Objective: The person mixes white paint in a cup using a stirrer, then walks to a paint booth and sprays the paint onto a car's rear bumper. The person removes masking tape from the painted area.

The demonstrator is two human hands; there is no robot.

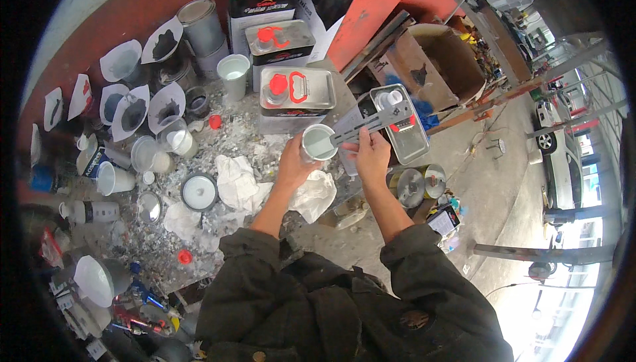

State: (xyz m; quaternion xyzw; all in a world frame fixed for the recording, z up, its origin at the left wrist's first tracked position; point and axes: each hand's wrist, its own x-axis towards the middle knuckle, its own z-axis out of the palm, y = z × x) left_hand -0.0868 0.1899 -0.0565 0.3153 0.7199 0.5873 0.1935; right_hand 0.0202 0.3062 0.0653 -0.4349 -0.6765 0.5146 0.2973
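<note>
My left hand is closed round a pale cup holding grey-green liquid. My right hand grips a slotted metal stick whose lower end reaches into the cup. Just beyond the cup stands a rectangular can with a red cap and red handle. An open metal can with a white spout is beside and behind my right hand and the stick. Crumpled white cloths lie on the messy bench by my left hand.
More cans, paper funnels and cups crowd the back and left of the bench. Spray guns sit lower left. On the right are a cardboard box, round tins, the floor, metal racking and a white car.
</note>
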